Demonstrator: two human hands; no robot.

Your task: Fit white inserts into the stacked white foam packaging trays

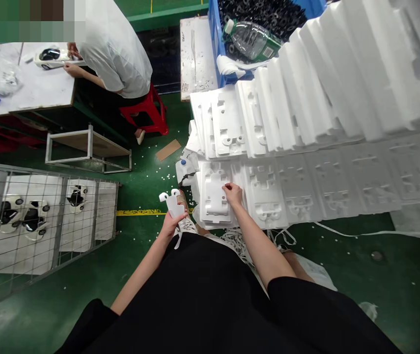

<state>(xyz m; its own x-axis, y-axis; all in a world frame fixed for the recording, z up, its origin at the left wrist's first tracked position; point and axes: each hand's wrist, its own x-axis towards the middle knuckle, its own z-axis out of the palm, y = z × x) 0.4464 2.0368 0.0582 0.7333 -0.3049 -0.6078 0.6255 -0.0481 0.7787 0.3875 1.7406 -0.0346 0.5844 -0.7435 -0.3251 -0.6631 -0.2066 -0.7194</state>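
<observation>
My left hand (173, 222) is closed around a thin white plastic piece (175, 206) with two curled ends at its top and a narrow strip hanging below. In front of me lies a white moulded plastic sheet (215, 209) with raised shapes and small holes. My right hand (235, 193) touches the sheet's upper right part, thumb and fingers pinched together. What lies between those fingertips, if anything, is too small to make out. Another moulded sheet (265, 184) sits just right of it in a long row.
Stacked white moulded sheets (305, 93) fill the back right. Behind them stands a blue crate (213, 44) of black parts with a plastic bottle (252, 39) on top. A co-worker (121, 54) sits on a red stool (154, 113). A wire-mesh rack (60, 216) holds toy cars at left.
</observation>
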